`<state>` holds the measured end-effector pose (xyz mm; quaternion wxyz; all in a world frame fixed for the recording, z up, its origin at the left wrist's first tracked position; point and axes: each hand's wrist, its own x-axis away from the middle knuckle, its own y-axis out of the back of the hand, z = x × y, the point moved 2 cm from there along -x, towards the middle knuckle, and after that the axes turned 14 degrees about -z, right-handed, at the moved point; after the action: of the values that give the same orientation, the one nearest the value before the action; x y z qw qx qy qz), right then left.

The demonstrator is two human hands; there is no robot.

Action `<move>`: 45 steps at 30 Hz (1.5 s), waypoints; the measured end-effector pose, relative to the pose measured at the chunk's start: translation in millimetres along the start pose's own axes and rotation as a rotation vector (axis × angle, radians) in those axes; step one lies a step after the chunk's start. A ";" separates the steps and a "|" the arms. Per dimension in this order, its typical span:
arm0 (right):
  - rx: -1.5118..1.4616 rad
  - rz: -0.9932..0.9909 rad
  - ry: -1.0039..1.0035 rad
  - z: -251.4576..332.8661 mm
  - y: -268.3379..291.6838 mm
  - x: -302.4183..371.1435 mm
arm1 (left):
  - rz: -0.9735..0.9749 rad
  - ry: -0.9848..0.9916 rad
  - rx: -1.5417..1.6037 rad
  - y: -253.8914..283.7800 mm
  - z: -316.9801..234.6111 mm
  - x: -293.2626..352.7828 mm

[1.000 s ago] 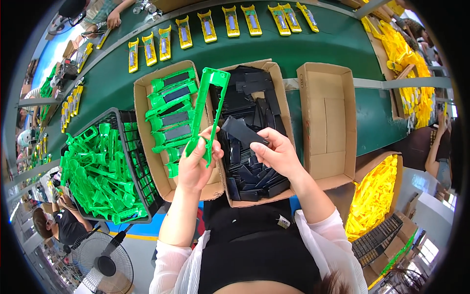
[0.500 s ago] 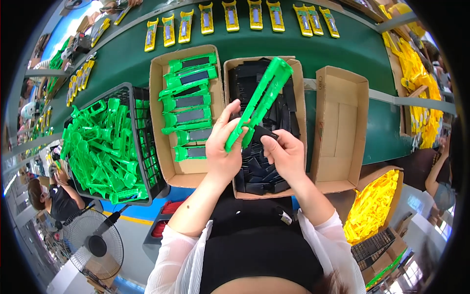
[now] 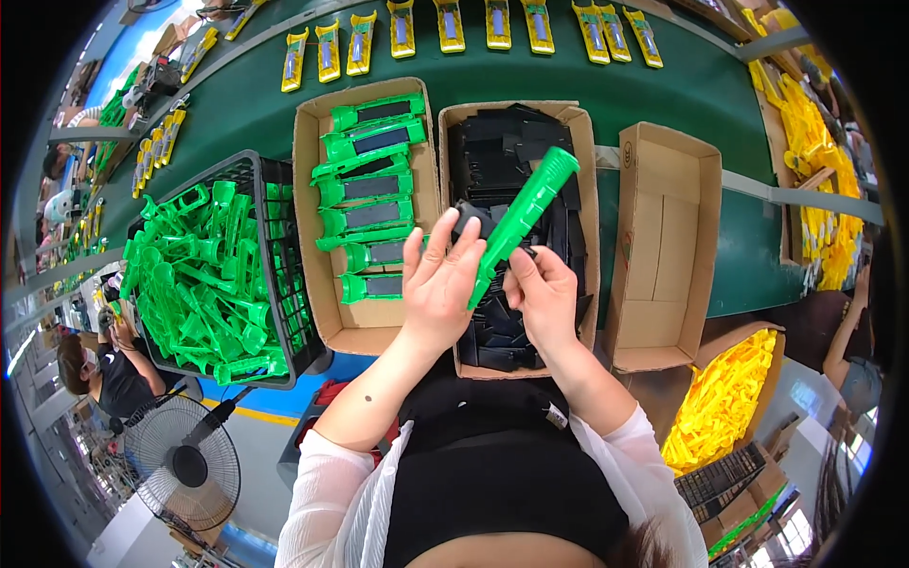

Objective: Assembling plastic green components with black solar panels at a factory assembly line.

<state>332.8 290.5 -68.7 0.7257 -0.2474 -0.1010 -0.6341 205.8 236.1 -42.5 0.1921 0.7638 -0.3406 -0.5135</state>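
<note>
My left hand (image 3: 440,284) holds a long green plastic shell (image 3: 532,204), tilted with its far end up and to the right. Its fingers are stretched along the shell's left side, and the shell hides part of the grip. Closed in a pinch at the shell's right edge, my right hand (image 3: 544,293) has a thin black plate between thumb and finger, mostly hidden. Dark material (image 3: 471,218) shows by my left fingertips; whether it belongs to that plate I cannot tell. Below both hands stands a cardboard box (image 3: 589,218) of black plates (image 3: 497,151).
Left of it, a cardboard box (image 3: 355,336) holds green shells with black plates in them. A black crate (image 3: 275,237) is heaped with green shells. At right stand a bare cardboard box (image 3: 663,237) and a box of yellow parts (image 3: 720,398). Yellow devices (image 3: 450,28) line the green table's far side.
The green shell has turned over, now showing its rounded outer side. My left fingers have straightened, and my right hand has moved slightly left, against the shell's edge.
</note>
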 end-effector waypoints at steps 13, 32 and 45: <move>-0.188 -0.074 -0.034 37.0 58.5 -35.2 | 0.131 0.103 0.316 40.5 36.0 -25.0; 0.003 -0.196 0.344 53.7 47.7 -9.7 | -0.229 -0.059 0.537 37.8 21.0 1.6; -0.050 -0.207 0.080 57.2 49.2 -15.5 | -0.190 0.073 0.578 22.5 26.3 -7.9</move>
<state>387.3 335.5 -38.2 0.6531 -0.2284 -0.0811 -0.7174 172.6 227.6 -33.4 -0.0700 0.8332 -0.3926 -0.3830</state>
